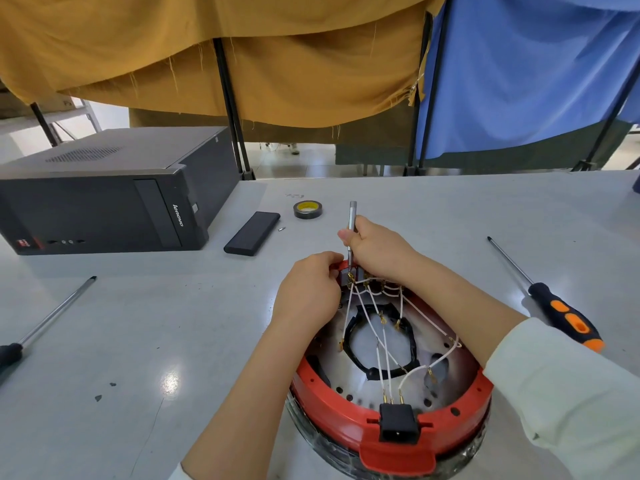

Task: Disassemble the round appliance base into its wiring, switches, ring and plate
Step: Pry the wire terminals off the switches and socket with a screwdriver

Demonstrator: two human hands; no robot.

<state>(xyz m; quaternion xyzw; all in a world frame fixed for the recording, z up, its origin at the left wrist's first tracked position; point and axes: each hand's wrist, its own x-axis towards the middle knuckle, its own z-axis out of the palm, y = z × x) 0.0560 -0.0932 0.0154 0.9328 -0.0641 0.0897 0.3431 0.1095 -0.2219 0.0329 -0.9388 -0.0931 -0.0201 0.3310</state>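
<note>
Right hand: the right hand (pixel 375 252) is gripping a slim silver metal precision screwdriver (pixel 352 227) upright, fingers curled round its shaft, its tip going down among the switch terminals at the far rim of the base.
Left hand: the left hand (pixel 310 289) is curling its fingers over the far left rim of the base, pinching the red edge just beside the screwdriver tip.
Task item: the round appliance base with a red plastic ring (pixel 388 424) is lying on the grey desk (pixel 145 341) directly in front of the person, open side up.
Interior: white wires with brass terminals (pixel 381 344) are crossing a perforated silver metal plate (pixel 446 379); a black power socket (pixel 397 422) is sitting in the near rim.
Right of base: an orange-and-black handled long screwdriver (pixel 550 299) is lying well apart on the desk.
Left of base: a second long-shafted screwdriver (pixel 48 320) is lying near the desk's left edge.
Far side: a black rectangular case (pixel 252 233), a small loose bit (pixel 282 229) and a roll of black tape with a yellow core (pixel 308 209) are resting beyond the hands; a dark desktop computer tower (pixel 104 199) is lying on its side at far left.
</note>
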